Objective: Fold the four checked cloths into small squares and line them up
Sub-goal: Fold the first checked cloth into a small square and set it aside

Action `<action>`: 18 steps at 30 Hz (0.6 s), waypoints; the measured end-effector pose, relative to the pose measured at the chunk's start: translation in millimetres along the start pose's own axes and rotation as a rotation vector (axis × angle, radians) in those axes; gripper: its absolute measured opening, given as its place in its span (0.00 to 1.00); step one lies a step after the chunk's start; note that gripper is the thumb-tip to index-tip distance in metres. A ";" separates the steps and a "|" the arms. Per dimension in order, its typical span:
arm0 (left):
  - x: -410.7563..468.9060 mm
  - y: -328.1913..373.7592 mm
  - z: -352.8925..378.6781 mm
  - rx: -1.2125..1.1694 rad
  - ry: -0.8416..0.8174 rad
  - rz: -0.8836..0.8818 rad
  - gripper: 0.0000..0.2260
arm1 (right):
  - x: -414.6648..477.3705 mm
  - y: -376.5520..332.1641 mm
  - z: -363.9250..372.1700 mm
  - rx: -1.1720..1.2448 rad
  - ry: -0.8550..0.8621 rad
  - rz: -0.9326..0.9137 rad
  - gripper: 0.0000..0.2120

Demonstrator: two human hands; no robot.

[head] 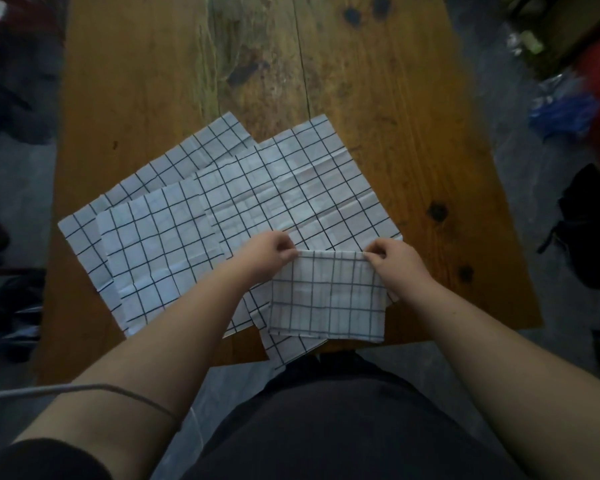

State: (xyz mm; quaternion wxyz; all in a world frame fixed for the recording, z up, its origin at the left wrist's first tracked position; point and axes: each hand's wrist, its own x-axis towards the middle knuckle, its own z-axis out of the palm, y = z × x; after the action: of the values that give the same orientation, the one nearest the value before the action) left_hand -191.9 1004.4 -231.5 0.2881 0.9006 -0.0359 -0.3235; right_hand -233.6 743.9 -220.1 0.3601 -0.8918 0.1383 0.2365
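Note:
A folded white checked cloth (328,299) hangs over the table's near edge, held at its two top corners. My left hand (269,252) pinches the top left corner and my right hand (397,259) pinches the top right one. Behind it, three unfolded checked cloths lie flat and overlapping on the wooden table (361,81): one at the far left (174,157), one in front of it (160,244), and one at the right (309,181). The near part of the right cloth is hidden by the folded one.
The far half of the table shows bare worn wood with dark knots (437,211). Blue and red clutter (565,112) lies on the floor at the right, a dark bag (589,230) beside it. A grey cable (66,389) crosses my left forearm.

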 end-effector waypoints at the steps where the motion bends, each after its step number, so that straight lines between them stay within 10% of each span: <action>1: -2.2 -3.8 0.0 -0.063 0.014 -0.028 0.06 | 3.0 -1.5 0.3 -0.004 0.000 -0.001 0.06; 10: -3.3 -21.5 -1.4 -0.133 0.235 -0.208 0.13 | 23.6 -11.2 16.2 -0.148 0.142 -0.111 0.14; 14: -17.0 -13.2 9.8 0.296 0.415 0.015 0.20 | 4.2 -21.0 33.8 -0.376 0.129 -0.306 0.22; 18: -28.4 -0.1 46.6 0.381 0.223 0.189 0.26 | -14.0 -26.0 67.4 -0.556 -0.035 -0.400 0.29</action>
State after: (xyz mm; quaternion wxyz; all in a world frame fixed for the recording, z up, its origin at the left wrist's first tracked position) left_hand -242.5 988.6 -244.7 0.1440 0.9615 -0.1485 -0.1810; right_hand -256.4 810.9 -240.1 0.1447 -0.9611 -0.1154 0.2050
